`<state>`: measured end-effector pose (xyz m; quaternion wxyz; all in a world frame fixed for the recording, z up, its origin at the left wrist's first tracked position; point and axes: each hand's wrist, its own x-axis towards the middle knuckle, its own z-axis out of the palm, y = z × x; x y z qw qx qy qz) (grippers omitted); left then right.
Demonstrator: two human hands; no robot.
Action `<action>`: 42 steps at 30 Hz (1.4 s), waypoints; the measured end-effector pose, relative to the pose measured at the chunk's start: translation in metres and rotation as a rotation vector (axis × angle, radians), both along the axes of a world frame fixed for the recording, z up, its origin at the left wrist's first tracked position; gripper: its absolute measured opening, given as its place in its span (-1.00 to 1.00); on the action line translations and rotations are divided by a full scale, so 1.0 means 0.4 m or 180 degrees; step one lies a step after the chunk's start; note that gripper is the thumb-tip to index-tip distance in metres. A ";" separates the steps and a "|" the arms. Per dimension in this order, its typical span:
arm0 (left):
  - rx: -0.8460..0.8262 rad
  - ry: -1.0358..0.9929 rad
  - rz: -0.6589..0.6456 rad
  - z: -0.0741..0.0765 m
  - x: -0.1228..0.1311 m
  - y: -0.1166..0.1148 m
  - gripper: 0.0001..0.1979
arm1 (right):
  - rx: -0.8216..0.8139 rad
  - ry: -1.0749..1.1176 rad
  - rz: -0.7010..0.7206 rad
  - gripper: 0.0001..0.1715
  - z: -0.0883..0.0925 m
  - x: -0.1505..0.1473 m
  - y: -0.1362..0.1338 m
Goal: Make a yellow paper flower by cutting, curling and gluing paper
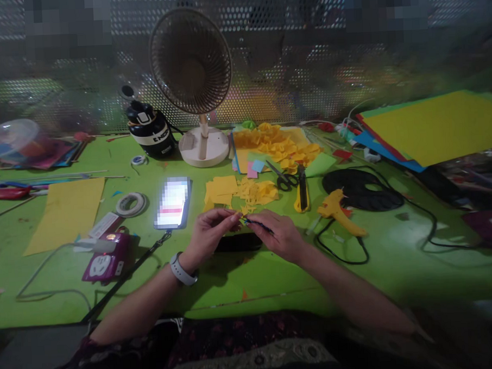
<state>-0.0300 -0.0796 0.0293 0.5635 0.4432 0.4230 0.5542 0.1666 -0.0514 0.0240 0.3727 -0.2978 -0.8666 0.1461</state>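
You are at a step of fine fingertip work, judging by how your hands meet over the green counter point(275, 289). Your left hand point(210, 232) has thumb and forefinger pinched together on a small yellow piece point(240, 215), and your right hand point(278, 235) has its grip clamped around a slim dark item point(259, 223); its exact kind is too small to tell. The yellow piece sits between your fingertips, just above a flat black object point(238, 243) and near the loose paper. The next move probably calls for a light, steady pinch, since a piece that small could crease or slip.

Beyond your fingers, the yellow paper squares point(221, 186) look flat and crisp, while the cut strips point(256, 190) beside them lie in a ragged, curling tangle. Farther back, the orange-yellow ruffles point(277, 142) are crumpled and soft-looking. To the right of the strips, the scissors point(285, 181) lie with their slender blades spread, next to a utility knife point(301, 195) with a yellow-and-black handle. The angular yellow glue gun point(340, 210) lies near a smooth, rounded black mat point(362, 190).
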 end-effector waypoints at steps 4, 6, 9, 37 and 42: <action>0.0014 0.0024 0.0053 0.000 -0.001 -0.001 -0.79 | -0.0115 -0.0026 0.0026 -0.76 0.000 0.000 -0.003; 0.0014 0.0043 0.0083 0.001 0.000 0.000 -0.78 | -0.0109 -0.0041 -0.0010 -0.74 -0.001 0.000 -0.005; -0.0015 0.0051 0.0116 0.002 0.002 0.000 -0.77 | -0.0026 -0.0055 -0.0022 -0.78 -0.001 -0.002 -0.006; -0.0514 -0.0578 -0.0358 0.011 -0.017 0.012 -0.72 | -0.3339 0.1807 0.0282 -0.84 0.042 0.004 0.010; -0.0606 -0.0531 -0.0489 0.025 0.003 0.007 -0.67 | -0.3925 0.1837 0.0403 -0.68 0.047 -0.017 0.011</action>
